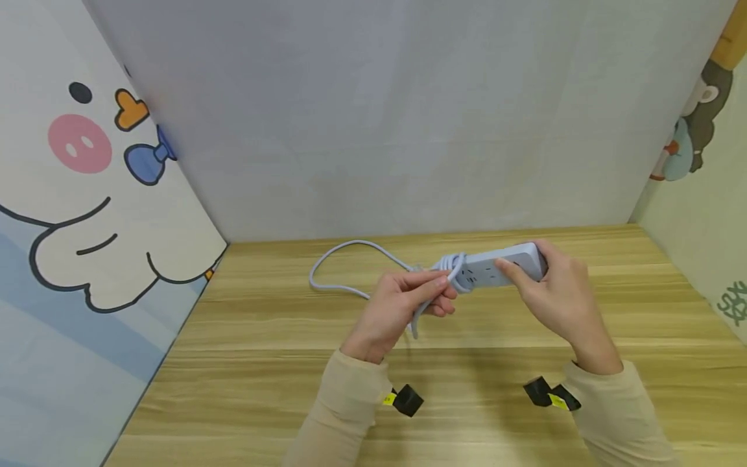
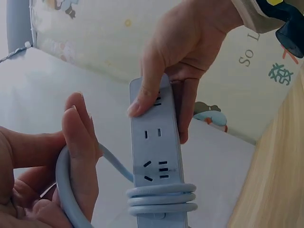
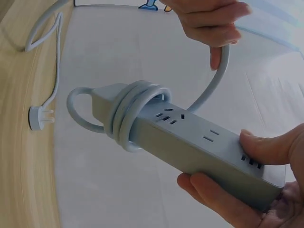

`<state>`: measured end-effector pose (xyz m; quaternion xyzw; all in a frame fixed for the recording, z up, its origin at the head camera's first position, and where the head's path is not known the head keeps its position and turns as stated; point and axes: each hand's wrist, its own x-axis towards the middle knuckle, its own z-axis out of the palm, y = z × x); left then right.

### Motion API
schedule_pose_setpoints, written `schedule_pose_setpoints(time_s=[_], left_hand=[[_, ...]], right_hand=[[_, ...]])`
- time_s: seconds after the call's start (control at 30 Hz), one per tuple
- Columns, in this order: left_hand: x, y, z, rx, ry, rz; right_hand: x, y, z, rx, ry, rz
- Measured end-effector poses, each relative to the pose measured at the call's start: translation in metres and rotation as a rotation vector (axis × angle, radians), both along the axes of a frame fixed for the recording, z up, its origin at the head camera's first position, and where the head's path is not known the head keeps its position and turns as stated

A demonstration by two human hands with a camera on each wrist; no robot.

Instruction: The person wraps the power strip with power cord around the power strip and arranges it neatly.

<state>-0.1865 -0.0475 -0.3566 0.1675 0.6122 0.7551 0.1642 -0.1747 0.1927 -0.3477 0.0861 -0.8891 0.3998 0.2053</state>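
Note:
A white power strip (image 1: pixel 493 267) is held above the table, its far end gripped by my right hand (image 1: pixel 557 292) with the thumb on the socket face. Several turns of its cord (image 3: pixel 137 111) are wound round the other end, where the cord comes out. My left hand (image 1: pixel 408 298) pinches the cord between thumb and fingers, just left of the wound turns. In the left wrist view, a stretch of cord (image 2: pixel 116 161) runs from that hand to behind the strip. The cord's plug (image 3: pixel 36 118), with its prongs showing, appears at the table in the right wrist view.
A loose loop of cord (image 1: pixel 335 246) lies on the wooden table (image 1: pixel 245 389) at the back left. A pale wall (image 1: pixel 420 130) stands behind the table. Printed panels with cartoon figures (image 1: pixel 87 214) flank it on both sides.

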Motion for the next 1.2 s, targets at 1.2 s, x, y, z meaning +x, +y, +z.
schedule_pose_setpoints(time_s=[1.2], left_hand=[[-0.002,-0.005,-0.001,-0.077,0.094,-0.227]], right_hand=[[-0.01,0.001,0.002,-0.875,0.292,-0.008]])
